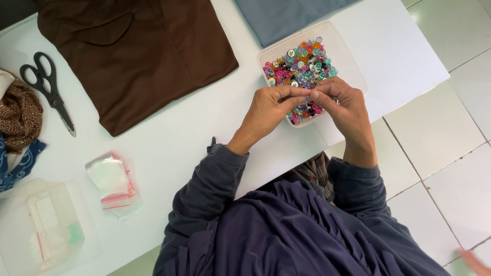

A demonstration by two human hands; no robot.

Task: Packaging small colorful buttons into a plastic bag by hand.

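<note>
A white tabletop (169, 148) is seen from above, spread with sewing goods. A folded brown garment (138, 56) is laid across the upper left, and a grey-blue cloth (286, 15) is set at the top edge. Black-handled scissors (48, 89) are placed to the left of the brown garment, closed and lying at a slant. A patterned brown and blue fabric (18, 128) is bunched at the far left edge. Nearer the person, a small clear plastic bag (112, 184) with red lines is left crumpled, and a clear plastic lid (48, 230) is laid flat at the lower left corner. Pale floor tiles (450, 153) are visible to the right of the tabletop.

A clear square container (353, 66) filled with small multicoloured snap buttons (302, 64) is set at the right end of the tabletop, directly beyond the hands and partly covered by them at its near edge. The left hand (268, 110) and the right hand (342, 107) are brought together above that near edge, fingertips touching fingertips. A tiny piece is pinched between the thumbs and forefingers of both hands where they meet; it is too small and too hidden to be identified. Both forearms are covered by dark blue sleeves (215, 179).
</note>
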